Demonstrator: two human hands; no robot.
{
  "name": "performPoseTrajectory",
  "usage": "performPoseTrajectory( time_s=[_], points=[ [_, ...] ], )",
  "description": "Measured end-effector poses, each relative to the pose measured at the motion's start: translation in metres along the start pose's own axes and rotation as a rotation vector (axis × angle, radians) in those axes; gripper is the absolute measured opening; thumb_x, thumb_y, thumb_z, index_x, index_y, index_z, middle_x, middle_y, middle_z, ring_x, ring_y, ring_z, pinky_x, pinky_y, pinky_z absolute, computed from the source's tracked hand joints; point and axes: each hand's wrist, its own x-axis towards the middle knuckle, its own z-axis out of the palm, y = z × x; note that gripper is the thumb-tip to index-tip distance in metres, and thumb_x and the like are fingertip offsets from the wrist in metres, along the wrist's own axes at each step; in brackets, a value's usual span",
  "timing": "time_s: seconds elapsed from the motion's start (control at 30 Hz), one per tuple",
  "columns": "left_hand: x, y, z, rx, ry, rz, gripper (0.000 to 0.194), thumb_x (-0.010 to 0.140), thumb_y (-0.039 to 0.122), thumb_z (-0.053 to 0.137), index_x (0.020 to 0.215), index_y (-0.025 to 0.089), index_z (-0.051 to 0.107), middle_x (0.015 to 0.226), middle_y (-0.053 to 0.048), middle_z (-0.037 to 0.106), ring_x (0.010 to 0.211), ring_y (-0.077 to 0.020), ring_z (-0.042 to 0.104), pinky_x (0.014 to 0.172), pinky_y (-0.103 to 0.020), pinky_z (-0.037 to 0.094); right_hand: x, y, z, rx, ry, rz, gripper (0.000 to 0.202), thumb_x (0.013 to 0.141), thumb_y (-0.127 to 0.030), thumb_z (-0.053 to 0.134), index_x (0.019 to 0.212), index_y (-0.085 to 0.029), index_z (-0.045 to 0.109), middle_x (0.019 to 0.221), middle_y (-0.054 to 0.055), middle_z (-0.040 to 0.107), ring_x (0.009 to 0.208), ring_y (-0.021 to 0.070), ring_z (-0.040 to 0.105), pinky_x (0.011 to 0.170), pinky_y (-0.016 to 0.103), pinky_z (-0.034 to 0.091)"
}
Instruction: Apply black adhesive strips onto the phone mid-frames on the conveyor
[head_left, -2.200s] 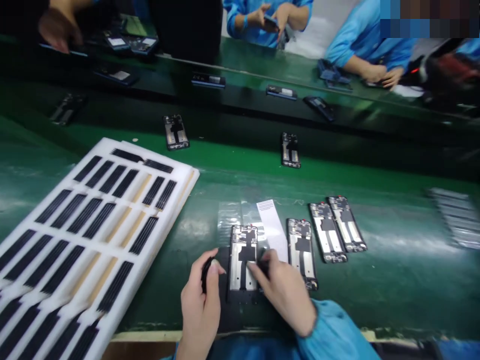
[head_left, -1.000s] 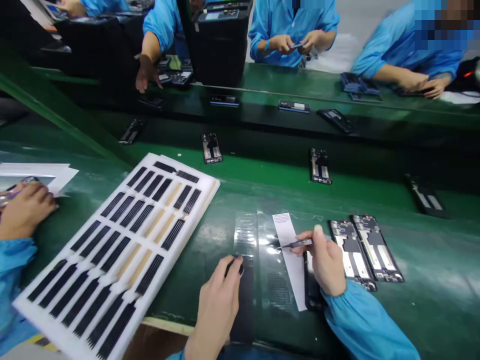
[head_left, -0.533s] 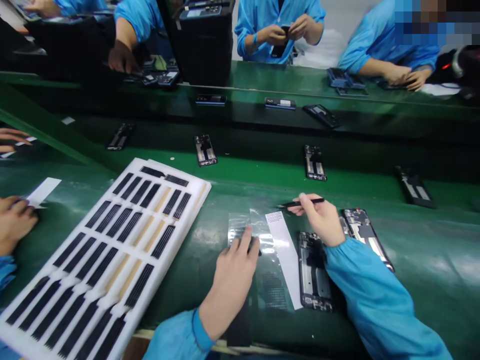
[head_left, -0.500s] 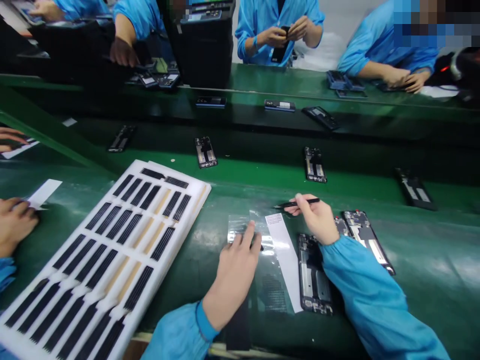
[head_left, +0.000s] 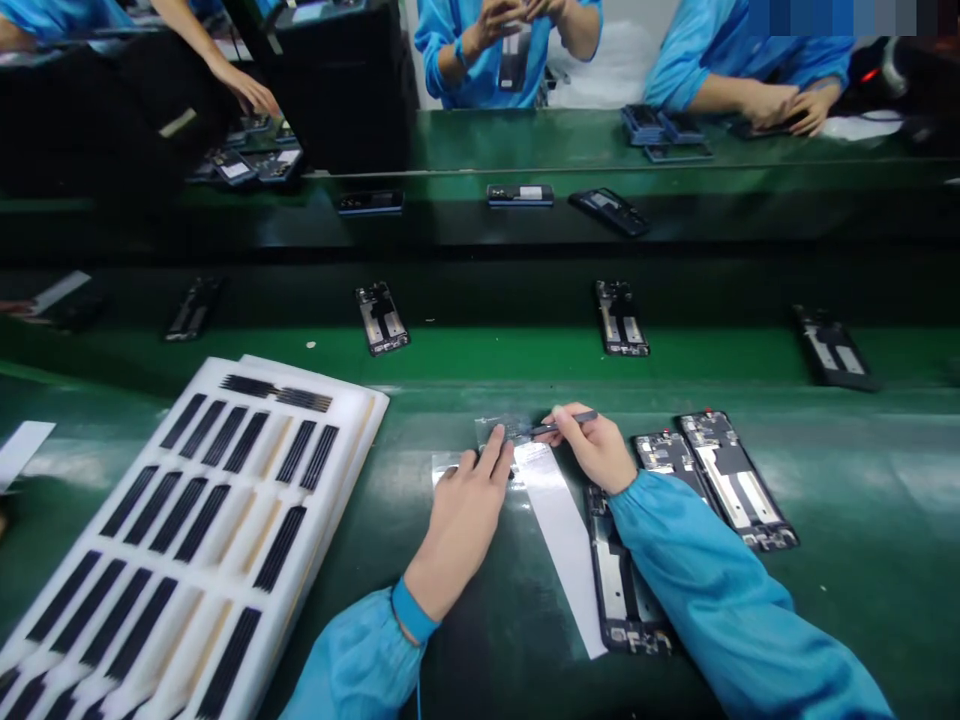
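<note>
My left hand point(head_left: 465, 515) lies with its fingers stretched over pieces of clear film point(head_left: 442, 466) on the green mat. Between the fingers of my right hand point(head_left: 600, 452) is a slim pair of tweezers point(head_left: 582, 420). Their tip points left, at the film just beyond my left fingertips; whether it pinches anything is too small to tell. A white paper strip point(head_left: 559, 545) slants down from between my hands. Beside it, partly under my right sleeve, lies an opened phone body point(head_left: 613, 590).
Two more opened phone bodies point(head_left: 739, 470) lie right of my right hand. A white foam tray point(head_left: 259, 470) with rows of black strips fills the left. Beyond the mat, several phone bodies point(head_left: 381, 318) lie along a green line. People in blue sleeves point(head_left: 697, 75) work across from me.
My right hand has brought the tweezers left, onto the film near my left fingertips. The dotted patch at the paper strip's top no longer shows. The view has shifted a little.
</note>
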Motion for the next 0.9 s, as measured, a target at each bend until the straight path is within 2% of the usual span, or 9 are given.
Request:
performPoseTrajectory(
  time_s=[0.43,0.6,0.67,0.73,0.8,0.87,0.9],
  points=[
    [0.001,-0.001,0.004,0.012,0.052,0.021,0.066,0.086,-0.004,0.042,0.147,0.019,0.048,0.157,-0.004,0.043,0.095,-0.0235,0.064,0.065,-0.034,0.061,-0.002,0.002,0.000,0.014,-0.010,0.020,0.048,0.091,-0.067,0.054,0.083,-0.021,0.066,0.070,0.006,0.076,0.063,0.0208,0.073,0.065,0.033,0.062],
    [0.002,0.000,0.010,-0.089,0.057,0.003,0.066,0.083,-0.006,0.042,0.145,0.018,0.050,0.156,-0.006,0.044,0.098,-0.0262,0.065,0.063,-0.036,0.059,-0.001,0.005,0.001,0.043,-0.039,0.042,0.048,0.090,-0.067,0.055,0.085,-0.021,0.066,0.070,0.006,0.076,0.066,0.0220,0.075,0.067,0.034,0.062],
    [0.002,-0.001,0.011,-0.261,0.098,-0.040,0.060,0.086,-0.005,0.042,0.140,0.018,0.054,0.152,-0.007,0.049,0.103,-0.0273,0.064,0.070,-0.037,0.058,0.001,0.007,0.002,0.072,-0.035,0.058,0.048,0.088,-0.068,0.057,0.087,-0.021,0.067,0.070,0.006,0.076,0.067,0.0225,0.075,0.068,0.035,0.062],
    [0.000,-0.001,0.006,-0.590,0.182,-0.165,0.045,0.094,0.005,0.042,0.133,0.019,0.059,0.141,-0.009,0.061,0.102,-0.0249,0.065,0.078,-0.037,0.056,0.001,0.006,0.002,0.120,-0.020,0.069,0.049,0.087,-0.068,0.060,0.088,-0.020,0.069,0.068,0.006,0.076,0.067,0.0223,0.075,0.066,0.034,0.061],
    [-0.006,-0.001,-0.006,-1.064,0.213,-0.346,0.030,0.101,0.022,0.042,0.125,0.019,0.060,0.121,-0.010,0.071,0.081,-0.0182,0.065,0.069,-0.032,0.054,-0.003,-0.002,-0.001,0.203,0.009,0.065,0.046,0.088,-0.064,0.062,0.089,-0.019,0.070,0.066,0.005,0.075,0.064,0.0208,0.073,0.064,0.032,0.059],
    [-0.017,0.001,-0.026,-1.588,0.117,-0.475,0.028,0.102,0.034,0.042,0.120,0.018,0.057,0.105,-0.009,0.072,0.056,-0.0112,0.052,0.049,-0.025,0.044,-0.014,-0.018,-0.006,0.302,0.032,0.044,0.041,0.092,-0.058,0.061,0.089,-0.019,0.072,0.070,0.005,0.076,0.064,0.0189,0.072,0.063,0.030,0.057],
    [-0.024,0.003,-0.037,-1.830,0.032,-0.465,0.028,0.102,0.035,0.044,0.121,0.018,0.055,0.105,-0.009,0.070,0.055,-0.0098,0.049,0.046,-0.024,0.040,-0.022,-0.028,-0.009,0.341,0.034,0.026,0.038,0.094,-0.054,0.061,0.088,-0.019,0.072,0.075,0.006,0.076,0.066,0.0186,0.072,0.064,0.030,0.057]
  ],
)
